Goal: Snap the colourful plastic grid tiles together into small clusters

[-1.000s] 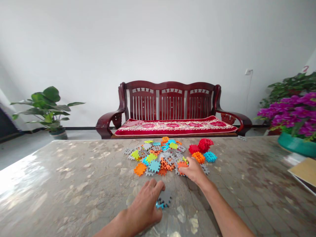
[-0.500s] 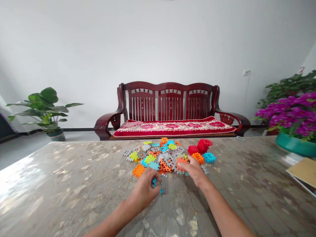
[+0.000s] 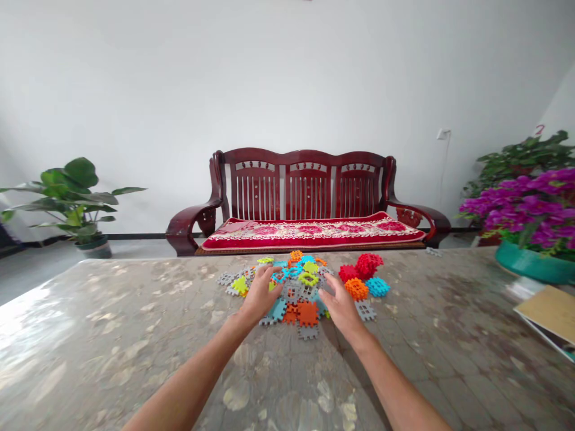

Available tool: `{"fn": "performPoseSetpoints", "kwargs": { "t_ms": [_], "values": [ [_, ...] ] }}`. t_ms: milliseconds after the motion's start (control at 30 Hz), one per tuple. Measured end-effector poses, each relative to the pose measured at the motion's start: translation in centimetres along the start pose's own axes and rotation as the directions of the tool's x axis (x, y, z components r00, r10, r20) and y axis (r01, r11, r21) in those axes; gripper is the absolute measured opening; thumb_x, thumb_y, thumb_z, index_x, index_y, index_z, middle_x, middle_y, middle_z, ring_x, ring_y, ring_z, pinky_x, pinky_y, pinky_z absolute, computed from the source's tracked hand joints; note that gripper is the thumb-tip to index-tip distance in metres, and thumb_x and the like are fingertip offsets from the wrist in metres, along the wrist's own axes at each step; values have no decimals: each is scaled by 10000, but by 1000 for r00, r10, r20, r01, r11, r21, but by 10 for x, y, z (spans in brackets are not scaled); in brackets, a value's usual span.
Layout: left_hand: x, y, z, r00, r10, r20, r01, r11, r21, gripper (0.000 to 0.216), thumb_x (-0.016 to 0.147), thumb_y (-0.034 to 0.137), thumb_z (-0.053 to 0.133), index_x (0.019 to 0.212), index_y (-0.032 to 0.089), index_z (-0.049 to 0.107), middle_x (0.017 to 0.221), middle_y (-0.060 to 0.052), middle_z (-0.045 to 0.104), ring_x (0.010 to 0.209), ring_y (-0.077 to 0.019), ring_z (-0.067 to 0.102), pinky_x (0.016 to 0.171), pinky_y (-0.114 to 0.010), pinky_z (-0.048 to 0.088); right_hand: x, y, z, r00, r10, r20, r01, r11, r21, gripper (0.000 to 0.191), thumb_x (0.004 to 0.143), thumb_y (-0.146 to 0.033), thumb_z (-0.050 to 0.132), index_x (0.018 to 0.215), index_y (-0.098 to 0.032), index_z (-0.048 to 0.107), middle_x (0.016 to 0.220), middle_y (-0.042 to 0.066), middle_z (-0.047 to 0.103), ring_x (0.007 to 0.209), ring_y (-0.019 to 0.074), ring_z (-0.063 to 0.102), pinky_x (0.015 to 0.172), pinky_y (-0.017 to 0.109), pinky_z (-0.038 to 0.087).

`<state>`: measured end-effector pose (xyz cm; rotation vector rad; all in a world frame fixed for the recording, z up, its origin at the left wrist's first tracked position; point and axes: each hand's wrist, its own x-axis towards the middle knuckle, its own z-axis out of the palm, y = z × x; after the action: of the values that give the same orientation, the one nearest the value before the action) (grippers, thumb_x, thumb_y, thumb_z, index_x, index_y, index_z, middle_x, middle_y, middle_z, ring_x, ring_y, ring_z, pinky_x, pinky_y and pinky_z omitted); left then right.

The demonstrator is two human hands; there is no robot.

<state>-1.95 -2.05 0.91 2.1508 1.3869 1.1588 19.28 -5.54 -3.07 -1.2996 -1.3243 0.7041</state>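
A heap of flat, toothed plastic tiles (image 3: pixel 296 281) in grey, orange, blue and lime lies on the marbled table (image 3: pixel 112 335). Both my hands rest in it. My left hand (image 3: pixel 259 293) lies on the left part of the heap with its fingers stretched forward, touching blue and grey tiles. My right hand (image 3: pixel 340 305) sits at the heap's right side, fingers spread over the tiles, beside an orange tile (image 3: pixel 308 312). Neither hand visibly grips a tile. A built red cluster (image 3: pixel 366 264), an orange block (image 3: pixel 356 288) and a blue block (image 3: pixel 377 287) stand just right of the heap.
A teal pot of purple flowers (image 3: pixel 530 263) and a tan booklet (image 3: pixel 550 311) sit at the table's right edge. Behind the table stands a dark wooden bench (image 3: pixel 309 197) with a red cushion. A leafy potted plant (image 3: pixel 76 203) is on the floor at left.
My left hand moved forward from the near table into the heap and no longer holds the blue and grey tiles. My right hand let go of the orange tile and spread open.
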Motion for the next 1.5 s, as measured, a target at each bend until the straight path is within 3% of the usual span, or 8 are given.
{"fn": "performPoseSetpoints", "kwargs": {
  "t_ms": [100,200,300,433,600,767,1033,1500],
  "values": [
    [-21,10,1,995,52,83,-58,996,63,208,829,213,512,993,245,635,1014,-31,628,1022,-182,579,973,-356,444,2,6,-3,998,-26,-64,21,997,-75,457,768,-300,515,1211,-207,580,1278,86,608,1189,221,556,975,361,461],
    [-49,29,4,950,43,309,-87,988,130,174,871,222,457,854,224,630,924,-35,623,954,-172,582,876,-299,462,0,-1,-6,994,-61,-94,40,977,-210,371,762,-197,452,1089,-203,626,1122,69,668,996,198,623,901,334,480],
    [-68,45,10,893,29,449,-158,954,253,188,844,258,527,1011,238,610,1072,-46,601,1039,-199,543,921,-317,431,-5,-10,-9,995,-73,-70,36,902,-430,330,730,-114,455,976,-218,649,1037,50,670,906,189,614,883,311,457],
    [-75,55,20,866,-56,497,-155,915,373,410,820,272,572,1223,241,499,1257,-69,517,1144,-246,483,979,-374,402,-16,-15,-13,998,-55,-10,36,762,-646,304,765,-87,470,976,-237,631,1045,49,647,1018,209,581,882,302,419],
    [-72,59,29,848,-77,525,-166,902,400,397,842,200,534,1236,218,490,1223,-91,525,1130,-256,489,976,-382,401,-26,-12,-9,999,-43,24,46,655,-754,166,864,-237,508,1001,-224,602,1055,88,630,1033,250,567,841,324,416],
    [-72,56,32,840,-33,542,-197,912,360,335,878,200,496,1209,246,495,1182,-70,536,1111,-228,496,979,-357,396,-28,0,-4,997,-75,13,64,747,-662,185,811,-231,539,987,-217,595,1003,77,640,1001,244,576,859,332,422],
    [-70,40,37,893,26,450,-122,975,186,368,761,187,570,1122,231,512,1109,-55,574,1056,-204,530,921,-307,419,-26,8,-7,1000,-10,-22,3,957,-290,120,707,-305,567,783,-216,591,699,-7,591,695,186,565,678,286,429],
    [-59,38,41,894,11,448,-112,974,199,440,628,273,642,1040,190,510,1047,-82,581,992,-228,559,881,-318,448,-24,11,-11,993,85,-87,-85,996,1,150,671,-344,615,699,-197,600,617,-33,542,617,157,494,602,261,397]
  ]
}}
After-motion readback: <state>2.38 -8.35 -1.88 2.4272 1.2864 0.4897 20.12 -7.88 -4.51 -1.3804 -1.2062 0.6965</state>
